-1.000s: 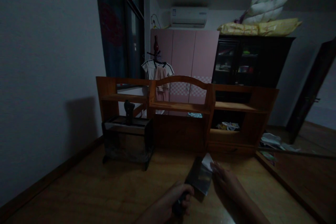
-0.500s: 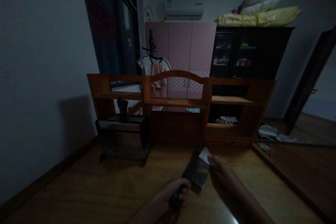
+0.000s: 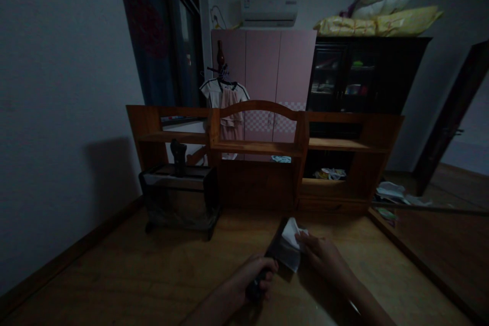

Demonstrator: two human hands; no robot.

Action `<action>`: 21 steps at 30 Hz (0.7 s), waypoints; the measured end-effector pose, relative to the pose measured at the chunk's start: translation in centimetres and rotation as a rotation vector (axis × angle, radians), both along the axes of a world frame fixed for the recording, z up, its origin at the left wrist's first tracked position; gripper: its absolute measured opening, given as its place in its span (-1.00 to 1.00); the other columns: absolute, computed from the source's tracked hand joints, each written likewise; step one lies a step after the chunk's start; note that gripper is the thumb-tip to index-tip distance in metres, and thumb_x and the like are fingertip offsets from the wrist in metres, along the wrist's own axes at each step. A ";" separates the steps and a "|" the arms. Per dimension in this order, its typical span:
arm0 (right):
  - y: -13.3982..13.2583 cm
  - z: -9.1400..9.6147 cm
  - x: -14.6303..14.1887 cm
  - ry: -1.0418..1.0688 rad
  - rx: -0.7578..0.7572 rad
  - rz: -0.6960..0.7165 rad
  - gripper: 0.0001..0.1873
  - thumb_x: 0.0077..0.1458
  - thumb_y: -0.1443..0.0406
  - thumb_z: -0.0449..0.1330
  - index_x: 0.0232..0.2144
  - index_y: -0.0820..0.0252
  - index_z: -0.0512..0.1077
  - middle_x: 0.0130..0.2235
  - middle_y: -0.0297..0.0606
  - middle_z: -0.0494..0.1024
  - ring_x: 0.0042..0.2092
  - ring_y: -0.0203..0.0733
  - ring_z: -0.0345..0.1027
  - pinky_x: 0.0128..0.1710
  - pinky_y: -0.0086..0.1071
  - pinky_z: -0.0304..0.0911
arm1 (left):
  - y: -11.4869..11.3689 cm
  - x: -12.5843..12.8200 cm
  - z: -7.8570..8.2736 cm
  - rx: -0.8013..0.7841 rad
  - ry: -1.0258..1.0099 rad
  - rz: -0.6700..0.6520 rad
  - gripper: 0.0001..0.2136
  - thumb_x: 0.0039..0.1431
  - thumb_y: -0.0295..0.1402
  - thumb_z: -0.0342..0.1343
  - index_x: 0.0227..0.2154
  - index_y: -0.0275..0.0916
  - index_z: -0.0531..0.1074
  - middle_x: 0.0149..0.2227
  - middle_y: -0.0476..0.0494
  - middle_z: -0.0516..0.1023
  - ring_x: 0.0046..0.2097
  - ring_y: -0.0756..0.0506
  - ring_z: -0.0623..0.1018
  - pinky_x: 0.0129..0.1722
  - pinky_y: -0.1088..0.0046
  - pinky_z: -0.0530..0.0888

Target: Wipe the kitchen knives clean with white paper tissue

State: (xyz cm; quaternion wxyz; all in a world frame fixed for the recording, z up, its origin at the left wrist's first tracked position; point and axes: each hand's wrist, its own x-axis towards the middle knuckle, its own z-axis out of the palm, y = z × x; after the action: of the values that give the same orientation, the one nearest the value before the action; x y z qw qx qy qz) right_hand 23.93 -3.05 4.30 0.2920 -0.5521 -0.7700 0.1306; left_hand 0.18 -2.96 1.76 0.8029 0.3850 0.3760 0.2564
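Left hand (image 3: pixel 262 274) is closed around the handle of a cleaver (image 3: pixel 287 259), blade projecting forward-right of the fist. Right hand (image 3: pixel 319 252) pinches white tissue (image 3: pixel 291 233) against the blade.

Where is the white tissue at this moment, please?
In the head view, the tissue is low, just right of centre, in the right hand, against the cleaver held in the left hand.

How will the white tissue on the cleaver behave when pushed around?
The white tissue is probably floppy, as it looks thin and folded. It is likely light too, since the right hand just pinches its edge.
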 end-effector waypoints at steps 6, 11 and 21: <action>-1.8 2.3 -2.5 0.200 -0.222 0.308 -0.65 0.06 0.28 0.06 -0.13 0.08 0.54 -0.07 -0.26 0.54 0.00 0.01 0.40 0.00 -0.21 0.27 | 0.0 0.1 0.1 -0.020 -0.025 0.004 -0.85 -0.12 -0.41 0.12 -0.41 -0.24 0.32 -0.61 0.14 0.21 -0.69 0.14 0.11 -0.66 0.58 0.30; -2.2 3.4 -1.4 0.226 -0.352 0.341 -0.68 0.05 0.29 0.08 -0.20 0.10 0.57 -0.16 -0.30 0.59 -0.10 -0.04 0.47 -0.04 -0.25 0.31 | 0.1 0.2 0.1 -0.004 -0.017 -0.010 -0.85 -0.11 -0.41 0.10 -0.40 -0.24 0.33 -0.63 0.15 0.20 -0.70 0.13 0.10 -0.67 0.59 0.31; 1.0 -0.8 2.3 0.002 -0.127 0.103 -0.55 0.16 0.23 -0.01 0.07 0.16 0.37 0.10 -0.13 0.40 0.10 0.01 0.28 0.05 -0.21 0.20 | -0.1 -0.1 0.1 -0.010 -0.021 -0.005 -0.82 -0.08 -0.39 0.11 -0.35 -0.23 0.33 -0.60 0.16 0.19 -0.68 0.14 0.11 -0.66 0.59 0.29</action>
State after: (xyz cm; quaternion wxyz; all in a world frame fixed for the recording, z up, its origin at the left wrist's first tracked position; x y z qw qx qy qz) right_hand 26.22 -2.03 3.52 0.2502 -0.5290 -0.7872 0.1947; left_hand 0.07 -3.02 1.83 0.8094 0.3794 0.3676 0.2565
